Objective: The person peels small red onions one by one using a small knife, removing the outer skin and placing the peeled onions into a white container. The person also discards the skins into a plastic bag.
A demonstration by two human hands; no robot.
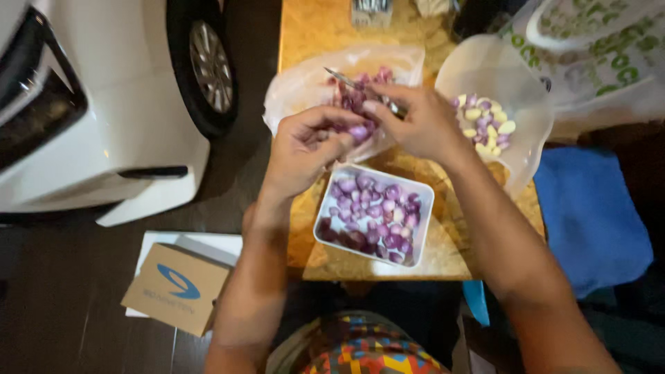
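Observation:
My left hand [305, 142] pinches a small purple shallot [359, 131] between thumb and fingers. My right hand [415, 121] grips a small knife [346, 79], its blade pointing up left over the shallot. Both hands hover above a white rectangular tray [324, 228] filled with several peeled purple shallots. Behind the hands lies a clear plastic bag [298, 86] with more shallots. To the right, another clear bag [485, 76] holds pale and purple peeled pieces.
The board table [312, 28] is narrow, with its left edge near a white car [104, 104] and its wheel [208, 66]. A cardboard box [176, 287] lies on the dark floor at the lower left. Blue cloth [589, 208] sits to the right.

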